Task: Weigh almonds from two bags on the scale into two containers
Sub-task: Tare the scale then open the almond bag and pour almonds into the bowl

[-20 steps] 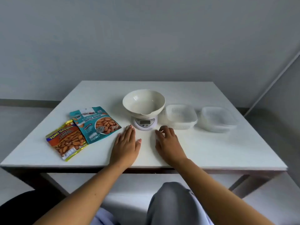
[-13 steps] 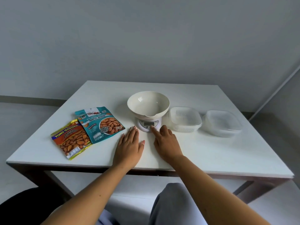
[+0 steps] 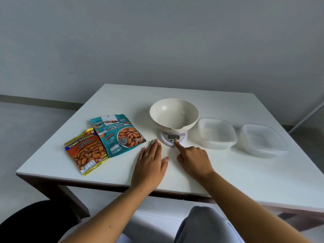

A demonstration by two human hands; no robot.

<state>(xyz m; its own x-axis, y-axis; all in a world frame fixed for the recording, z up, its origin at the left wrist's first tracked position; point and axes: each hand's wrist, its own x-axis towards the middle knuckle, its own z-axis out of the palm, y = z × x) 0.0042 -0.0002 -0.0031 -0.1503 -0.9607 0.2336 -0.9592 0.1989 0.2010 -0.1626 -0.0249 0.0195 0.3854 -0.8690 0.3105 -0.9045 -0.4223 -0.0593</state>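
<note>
My fingers: on the right hand [image 3: 193, 159] the index finger is stretched out with its tip on the front of the scale, the others curled in, gripping nothing; the left hand [image 3: 150, 165] lies flat on the table [image 3: 245, 172], fingers together, holding nothing. The bowl [image 3: 174, 114] sits empty on the scale [image 3: 173, 138]. Two clear containers [image 3: 217, 133] stand to its right, side by side, both empty. The teal bag [image 3: 118, 134] and the orange bag [image 3: 86, 154] lie flat to the left, overlapping, seemingly unopened. I judge this the first step: switching on or zeroing the scale. Its display is too small to read. Next I must take a bag, tear it open, and pour gently into the bowl.
</note>
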